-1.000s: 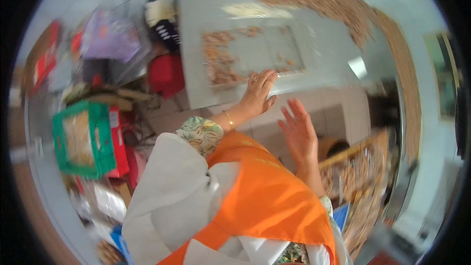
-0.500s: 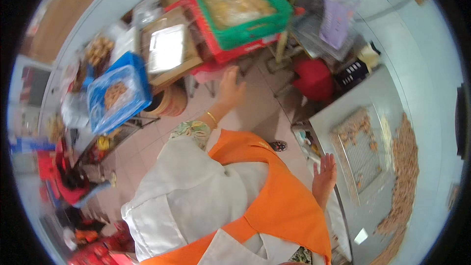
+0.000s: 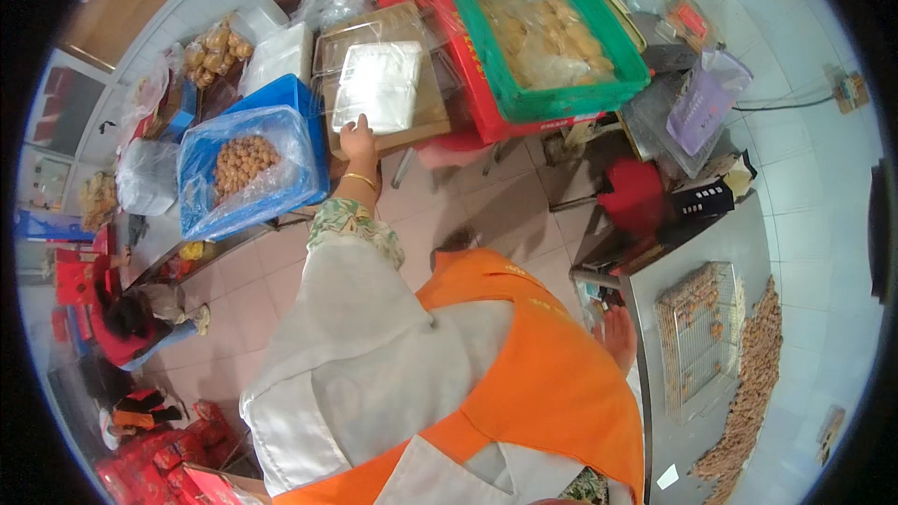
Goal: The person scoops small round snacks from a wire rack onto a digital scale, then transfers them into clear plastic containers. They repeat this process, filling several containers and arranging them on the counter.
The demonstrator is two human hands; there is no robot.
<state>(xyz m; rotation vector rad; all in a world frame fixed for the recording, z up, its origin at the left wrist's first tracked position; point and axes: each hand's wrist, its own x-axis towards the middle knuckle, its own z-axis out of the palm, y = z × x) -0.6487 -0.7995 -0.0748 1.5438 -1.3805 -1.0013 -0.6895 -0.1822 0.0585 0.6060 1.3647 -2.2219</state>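
The left hand (image 3: 358,138), half-open, index extended, apparently empty, has swung away from the grey metal worktop (image 3: 692,248) to the glossy white rectangular plastic stack (image 3: 377,84), now within reach; contact is unclear. The right hand (image 3: 617,339) hangs open, visibly holding nothing.

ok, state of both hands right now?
Left hand: index finger extended at near edge of the white pack; grip can't be told.
Right hand: open, nothing visible in it, beside the metal table.
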